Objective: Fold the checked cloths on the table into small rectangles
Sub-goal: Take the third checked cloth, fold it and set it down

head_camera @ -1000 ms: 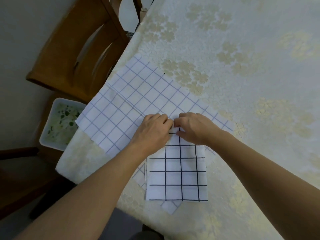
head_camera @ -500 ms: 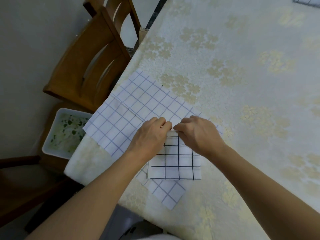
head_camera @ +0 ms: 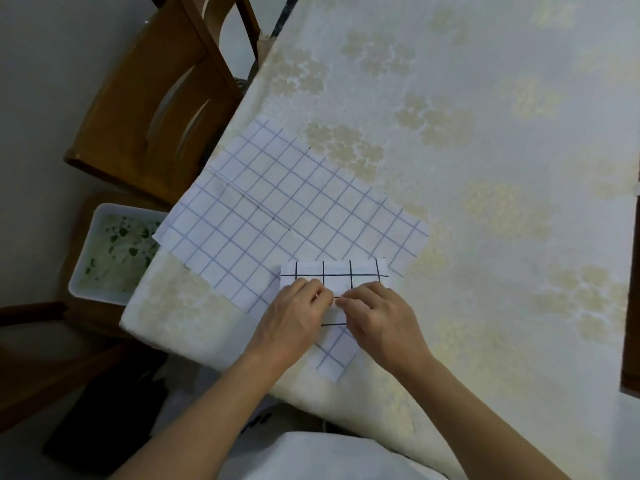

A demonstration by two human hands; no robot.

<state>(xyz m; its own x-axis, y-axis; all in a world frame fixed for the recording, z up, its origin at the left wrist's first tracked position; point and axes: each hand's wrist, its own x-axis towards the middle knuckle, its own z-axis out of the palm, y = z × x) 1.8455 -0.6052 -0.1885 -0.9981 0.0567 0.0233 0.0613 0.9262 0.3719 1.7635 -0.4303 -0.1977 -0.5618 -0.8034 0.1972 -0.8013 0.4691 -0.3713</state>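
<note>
A small white cloth with bold black checks (head_camera: pixel 334 273) lies folded into a short rectangle near the table's front edge. It sits on top of a larger white cloth with thin blue checks (head_camera: pixel 277 209), spread flat and turned at an angle, with one corner poking out below my hands. My left hand (head_camera: pixel 294 315) and my right hand (head_camera: pixel 379 311) meet at the near edge of the black-checked cloth, and their fingertips pinch that edge. My hands hide most of the cloth's near half.
The table wears a cream floral tablecloth (head_camera: pixel 485 168), bare to the right and back. A wooden chair (head_camera: pixel 156 98) stands at the table's left edge. Below it sits a white tub (head_camera: pixel 114 254) with green-flecked contents. A dark edge (head_camera: pixel 630 289) shows at far right.
The black-checked cloth has been folded over and now shows as a much shorter rectangle. Both hands came back towards me along it, from its far edge to its near edge.
</note>
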